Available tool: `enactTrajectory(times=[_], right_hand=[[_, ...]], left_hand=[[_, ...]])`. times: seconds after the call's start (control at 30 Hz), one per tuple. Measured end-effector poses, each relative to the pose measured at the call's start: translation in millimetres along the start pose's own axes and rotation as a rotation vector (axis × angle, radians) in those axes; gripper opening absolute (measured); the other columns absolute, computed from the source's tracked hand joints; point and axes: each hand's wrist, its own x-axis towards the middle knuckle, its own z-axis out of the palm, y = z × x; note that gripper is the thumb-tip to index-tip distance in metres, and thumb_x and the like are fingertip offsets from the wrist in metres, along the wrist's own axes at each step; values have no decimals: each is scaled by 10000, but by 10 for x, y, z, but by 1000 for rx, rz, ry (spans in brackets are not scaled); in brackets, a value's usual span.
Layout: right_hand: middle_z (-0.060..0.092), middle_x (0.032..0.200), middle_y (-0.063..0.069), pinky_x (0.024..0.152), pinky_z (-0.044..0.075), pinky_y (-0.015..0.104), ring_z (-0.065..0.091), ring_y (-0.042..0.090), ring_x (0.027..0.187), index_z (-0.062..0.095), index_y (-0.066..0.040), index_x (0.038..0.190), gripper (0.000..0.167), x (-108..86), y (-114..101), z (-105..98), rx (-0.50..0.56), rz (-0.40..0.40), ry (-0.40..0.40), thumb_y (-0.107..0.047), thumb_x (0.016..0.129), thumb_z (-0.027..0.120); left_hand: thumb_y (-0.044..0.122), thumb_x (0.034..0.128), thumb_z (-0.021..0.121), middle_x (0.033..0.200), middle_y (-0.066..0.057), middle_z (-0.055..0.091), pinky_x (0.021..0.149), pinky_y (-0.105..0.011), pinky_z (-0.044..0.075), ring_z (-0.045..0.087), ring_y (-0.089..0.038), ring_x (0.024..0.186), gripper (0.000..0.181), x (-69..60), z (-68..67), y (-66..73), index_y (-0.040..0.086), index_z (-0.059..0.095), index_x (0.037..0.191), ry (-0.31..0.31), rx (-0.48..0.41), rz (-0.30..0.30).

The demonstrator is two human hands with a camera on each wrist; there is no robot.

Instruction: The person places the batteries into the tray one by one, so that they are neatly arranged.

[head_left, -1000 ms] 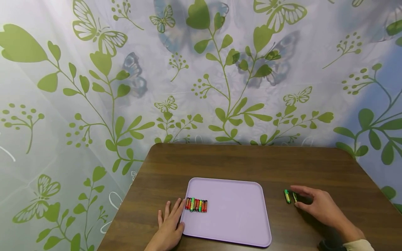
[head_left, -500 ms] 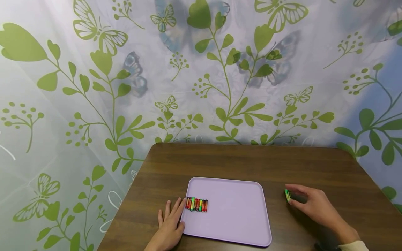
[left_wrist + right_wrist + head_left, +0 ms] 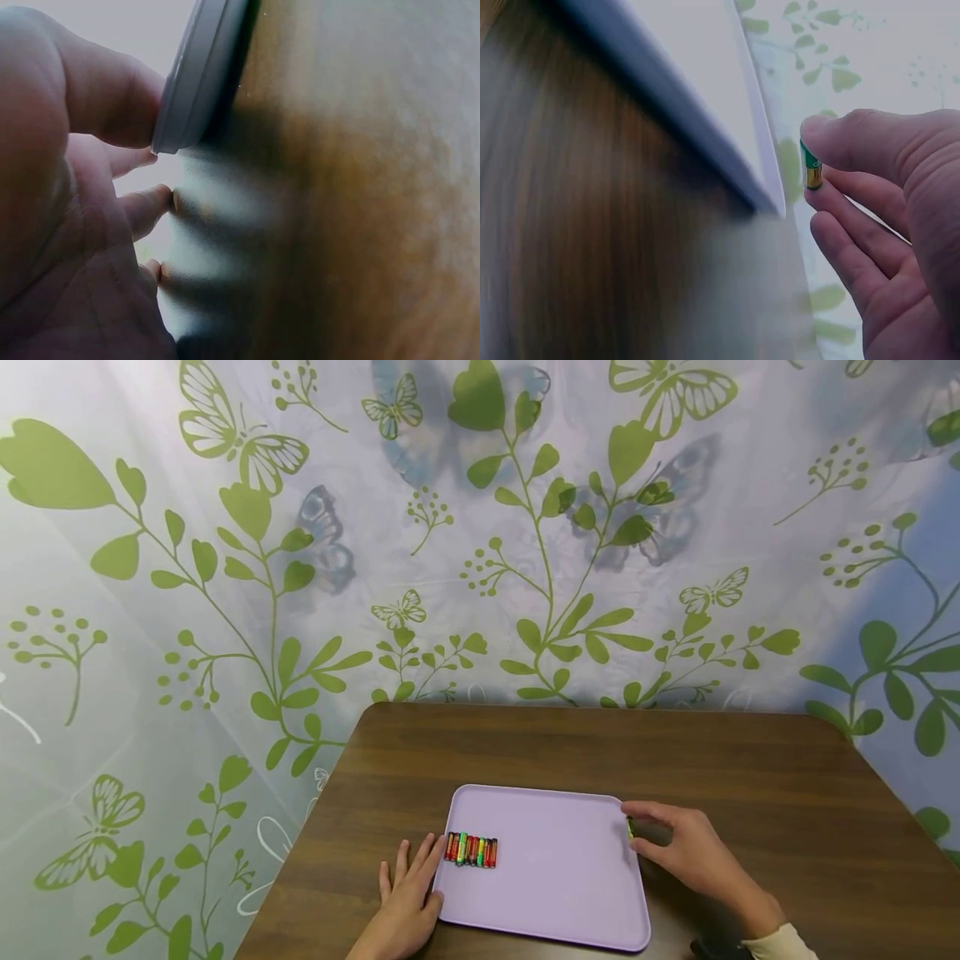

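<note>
A pale purple tray [image 3: 555, 868] lies on the table, with a row of several red, green and yellow batteries [image 3: 471, 850] side by side near its left edge. My left hand [image 3: 405, 897] rests at the tray's left side, fingers spread, the thumb touching the rim [image 3: 199, 82] in the left wrist view. Over the tray's right edge, my right hand [image 3: 693, 852] pinches a green and gold battery [image 3: 811, 165] between thumb and fingers. Whether a second battery sits behind it is hidden.
The brown wooden table [image 3: 570, 743] reaches back to a hanging cloth [image 3: 465, 552] printed with green leaves and butterflies. A dark object [image 3: 716, 947] shows under the right wrist by the cream sleeve [image 3: 783, 943].
Two green batteries lay right of the tray; my right hand closed on them there and moved left to the tray's edge. That spot shows no battery now. The left hand stays put.
</note>
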Motion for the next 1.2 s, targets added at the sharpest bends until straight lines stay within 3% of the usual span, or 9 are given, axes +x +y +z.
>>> enactTrajectory(times=[0.2,0.53,0.9,1.2], right_hand=[[824,1257,-39,952,651,346,801,187,1116,817,-132,1276,470,132,-207,251,49,19,-24,-100,826,950],[833,1225,19,954,649,391,812,269,1070,805,-71,1271,448,317,-589,728,195,-60,-59,-57,836,913],[835,1217,-16,981,633,392,781,161,1082,807,-75,1270,454,391,-936,1138,208,-45,-50,-49,828,910],[831,1227,32,1016,627,425,782,207,1145,803,-31,1254,460,403,-1066,1387,204,-88,-53,-8,805,899]], left_hand=[[15,984,604,1803,-234,248,1179,-818,-205,-82,-604,1650,785,6,8,8,113,351,1721,6,-3,1],[19,986,604,1807,-233,235,1174,-822,-212,-98,-601,1650,785,10,13,-10,109,345,1722,-4,-9,4],[22,990,597,1806,-233,238,1177,-816,-214,-92,-596,1653,782,-1,2,-16,107,341,1724,1,0,3],[20,990,610,1803,-235,245,1178,-820,-208,-84,-603,1651,782,3,10,-17,113,349,1722,4,-1,4]])
